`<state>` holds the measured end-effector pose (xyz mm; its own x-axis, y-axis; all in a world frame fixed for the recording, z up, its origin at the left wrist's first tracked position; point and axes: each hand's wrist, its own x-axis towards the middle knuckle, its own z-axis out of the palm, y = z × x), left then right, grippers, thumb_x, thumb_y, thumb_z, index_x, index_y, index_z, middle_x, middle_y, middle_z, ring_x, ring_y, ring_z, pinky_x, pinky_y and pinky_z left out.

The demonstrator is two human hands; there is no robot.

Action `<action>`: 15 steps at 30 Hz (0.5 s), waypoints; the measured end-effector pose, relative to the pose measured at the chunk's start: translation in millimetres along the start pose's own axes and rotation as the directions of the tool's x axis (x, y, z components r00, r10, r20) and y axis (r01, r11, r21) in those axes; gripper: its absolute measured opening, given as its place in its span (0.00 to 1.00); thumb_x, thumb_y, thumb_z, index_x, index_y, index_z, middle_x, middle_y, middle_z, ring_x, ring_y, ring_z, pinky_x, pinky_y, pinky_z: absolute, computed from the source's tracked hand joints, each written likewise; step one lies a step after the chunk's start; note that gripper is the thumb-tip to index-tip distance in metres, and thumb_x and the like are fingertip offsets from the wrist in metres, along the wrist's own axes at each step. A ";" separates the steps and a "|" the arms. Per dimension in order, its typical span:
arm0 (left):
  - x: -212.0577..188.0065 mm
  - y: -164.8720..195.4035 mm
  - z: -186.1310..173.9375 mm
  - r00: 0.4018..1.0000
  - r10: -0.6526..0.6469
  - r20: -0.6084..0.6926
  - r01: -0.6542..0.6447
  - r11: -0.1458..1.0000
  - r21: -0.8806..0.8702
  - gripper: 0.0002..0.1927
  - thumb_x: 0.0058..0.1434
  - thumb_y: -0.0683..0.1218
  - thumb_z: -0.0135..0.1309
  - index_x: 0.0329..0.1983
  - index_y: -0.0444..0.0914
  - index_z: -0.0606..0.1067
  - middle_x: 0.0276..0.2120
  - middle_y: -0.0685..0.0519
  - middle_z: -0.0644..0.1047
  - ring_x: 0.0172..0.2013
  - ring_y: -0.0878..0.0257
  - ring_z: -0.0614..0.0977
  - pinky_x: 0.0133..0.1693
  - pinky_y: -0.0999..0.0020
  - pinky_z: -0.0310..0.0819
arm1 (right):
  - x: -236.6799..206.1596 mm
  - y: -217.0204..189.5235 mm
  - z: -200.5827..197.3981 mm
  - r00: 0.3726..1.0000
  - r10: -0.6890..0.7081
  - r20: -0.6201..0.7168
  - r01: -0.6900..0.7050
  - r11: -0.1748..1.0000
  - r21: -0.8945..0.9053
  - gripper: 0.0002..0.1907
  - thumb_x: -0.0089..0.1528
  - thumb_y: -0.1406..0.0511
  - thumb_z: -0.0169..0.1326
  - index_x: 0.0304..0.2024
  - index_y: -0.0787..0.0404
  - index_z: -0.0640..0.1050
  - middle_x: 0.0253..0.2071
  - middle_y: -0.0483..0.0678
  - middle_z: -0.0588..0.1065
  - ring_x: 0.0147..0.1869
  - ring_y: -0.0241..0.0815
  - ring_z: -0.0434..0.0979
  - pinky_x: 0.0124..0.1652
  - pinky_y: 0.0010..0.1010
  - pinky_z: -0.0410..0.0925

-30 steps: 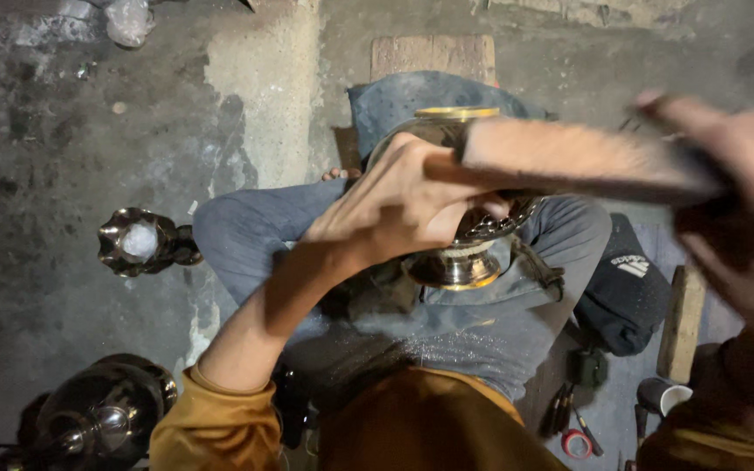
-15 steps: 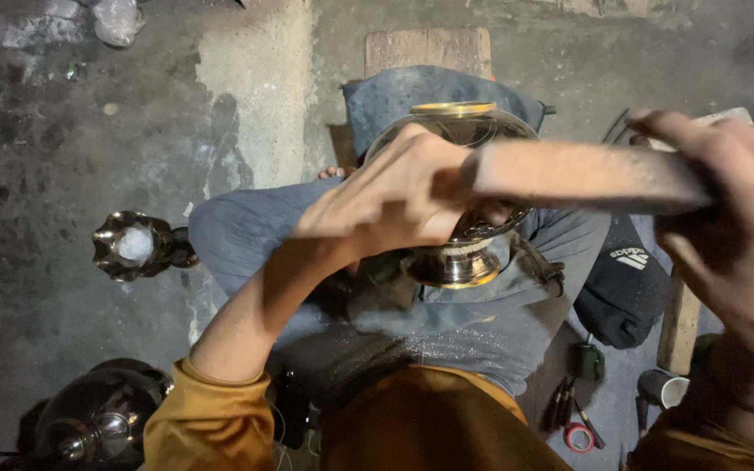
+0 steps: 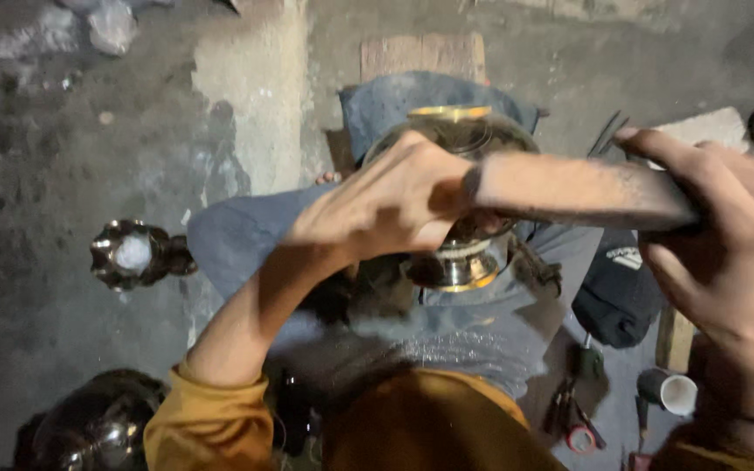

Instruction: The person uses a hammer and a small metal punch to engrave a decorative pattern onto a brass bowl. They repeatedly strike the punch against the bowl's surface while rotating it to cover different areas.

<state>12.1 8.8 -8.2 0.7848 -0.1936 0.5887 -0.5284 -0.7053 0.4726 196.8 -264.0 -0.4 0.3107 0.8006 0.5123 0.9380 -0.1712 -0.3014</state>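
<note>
Rough concrete floor [image 3: 63,288] w/ a small metal cup [image 3: 131,253] left of the left hand [image 3: 386,205]. Dark round vessel [image 3: 93,427] below it, nr the elbow. White cup [image 3: 669,391] & small tools [image 3: 573,414] under the right hand [image 3: 726,253].

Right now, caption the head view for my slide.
Left hand steadies a brass vessel on the lap while the right hand holds a flat wooden tool across it.

A left hand [image 3: 386,205] and right hand [image 3: 726,244] grip a flat wooden bar [image 3: 582,192] at either end. Beneath it, a brass vessel [image 3: 460,253] rests on the person's lap.
</note>
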 end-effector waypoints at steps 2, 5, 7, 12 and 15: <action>3.4 2.2 -2.4 0.999 -0.028 0.044 0.027 0.999 0.031 0.06 0.70 0.41 0.55 0.48 0.35 0.76 0.35 0.50 0.83 0.31 0.64 0.82 0.31 0.72 0.78 | -5.3 0.7 4.6 0.994 0.105 0.007 -0.106 0.992 0.066 0.13 0.64 0.75 0.62 0.50 0.68 0.75 0.39 0.54 0.76 0.41 0.46 0.77 0.41 0.32 0.69; 10.5 5.9 -5.5 0.773 -0.503 0.387 0.462 0.864 0.202 0.15 0.70 0.49 0.55 0.36 0.33 0.78 0.24 0.45 0.80 0.23 0.58 0.79 0.24 0.67 0.74 | -3.1 -7.2 15.2 0.985 0.170 -0.021 -0.162 0.967 0.198 0.13 0.62 0.74 0.62 0.48 0.66 0.77 0.35 0.53 0.77 0.32 0.46 0.74 0.33 0.31 0.66; 6.6 10.5 -10.9 0.954 -0.261 0.150 0.276 0.957 -0.092 0.13 0.69 0.46 0.44 0.42 0.33 0.77 0.31 0.46 0.82 0.28 0.63 0.83 0.29 0.70 0.77 | 3.0 -14.6 17.8 0.998 -0.022 0.054 0.021 1.000 0.019 0.27 0.52 0.77 0.60 0.56 0.70 0.78 0.42 0.58 0.79 0.37 0.48 0.81 0.39 0.33 0.72; -34.1 34.2 1.2 0.776 -0.336 -0.535 0.109 0.905 -0.411 0.09 0.77 0.44 0.46 0.47 0.33 0.72 0.41 0.44 0.80 0.41 0.61 0.86 0.46 0.68 0.86 | 13.2 -30.3 22.7 0.930 0.364 -0.051 -0.312 0.854 0.416 0.18 0.64 0.70 0.64 0.55 0.66 0.75 0.49 0.45 0.78 0.49 0.33 0.79 0.49 0.25 0.74; -44.7 38.2 34.6 0.606 -0.473 -0.640 0.027 0.816 -0.577 0.02 0.75 0.38 0.50 0.47 0.32 0.72 0.41 0.44 0.80 0.43 0.59 0.86 0.50 0.66 0.88 | 11.8 -29.3 29.3 0.915 0.404 -0.009 -0.366 0.839 0.402 0.16 0.65 0.70 0.66 0.52 0.68 0.77 0.43 0.46 0.77 0.44 0.30 0.77 0.46 0.24 0.72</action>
<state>-32.0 -33.1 -39.2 0.5178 0.6526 0.5532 -0.5974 -0.1871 0.7798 168.5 -232.8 -9.1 0.6645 0.6580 0.3542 0.6113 -0.2060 -0.7641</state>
